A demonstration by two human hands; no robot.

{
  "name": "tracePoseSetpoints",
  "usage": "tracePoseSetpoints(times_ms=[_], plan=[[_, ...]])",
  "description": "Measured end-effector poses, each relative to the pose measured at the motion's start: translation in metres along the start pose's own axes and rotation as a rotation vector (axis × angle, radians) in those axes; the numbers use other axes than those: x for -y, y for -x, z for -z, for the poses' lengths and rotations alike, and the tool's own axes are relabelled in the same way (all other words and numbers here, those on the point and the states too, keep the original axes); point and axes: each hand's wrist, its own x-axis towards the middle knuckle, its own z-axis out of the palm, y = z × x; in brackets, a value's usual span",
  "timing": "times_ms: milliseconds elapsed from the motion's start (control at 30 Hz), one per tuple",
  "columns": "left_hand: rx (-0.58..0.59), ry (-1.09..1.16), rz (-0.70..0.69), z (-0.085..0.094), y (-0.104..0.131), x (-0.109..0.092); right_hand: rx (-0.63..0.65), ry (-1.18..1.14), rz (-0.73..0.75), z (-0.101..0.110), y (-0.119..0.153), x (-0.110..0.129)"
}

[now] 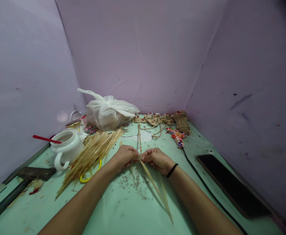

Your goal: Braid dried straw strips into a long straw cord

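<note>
A thin braided cord (139, 138) of straw-coloured fibre runs away from me along the green table (123, 209). At its near end my left hand (128, 156) pinches the fibre from the left. My right hand (155, 158), with a black band at the wrist, pinches it from the right, close beside the left. Loose flat strands (155, 186) trail from between the hands toward me and to the right. A bundle of dry fibre strips (94, 153) lies left of my left hand, partly over a yellow-handled tool (85, 180).
At the left stand a white pot (67, 145) with a red stick and a hammer (36, 173). A white plastic bag (108, 112) and braided pieces (155, 120) lie at the back. Rightward are a patterned glue gun (177, 136), its black cord and a dark phone (231, 184).
</note>
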Motion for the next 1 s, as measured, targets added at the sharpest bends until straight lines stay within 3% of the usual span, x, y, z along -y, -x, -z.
tracePoseSetpoints(times_ms=[133, 333, 533, 867, 1000], plan=[[0.002, -0.033, -0.066, 0.002, -0.001, 0.001, -0.041, -0.014, -0.041, -0.001, -0.001, -0.001], [-0.024, 0.068, 0.010, -0.004, -0.001, 0.001, -0.053, -0.009, -0.065, 0.001, -0.002, -0.001], [-0.061, 0.052, -0.039, 0.010, -0.007, 0.004, -0.047, -0.060, -0.082, 0.000, 0.000, 0.002], [0.118, 0.030, -0.109, 0.018, -0.007, 0.008, -0.018, -0.078, -0.067, 0.000, 0.001, 0.002], [0.038, -0.006, -0.068, 0.017, -0.007, 0.005, -0.015, -0.075, -0.068, 0.000, 0.001, 0.003]])
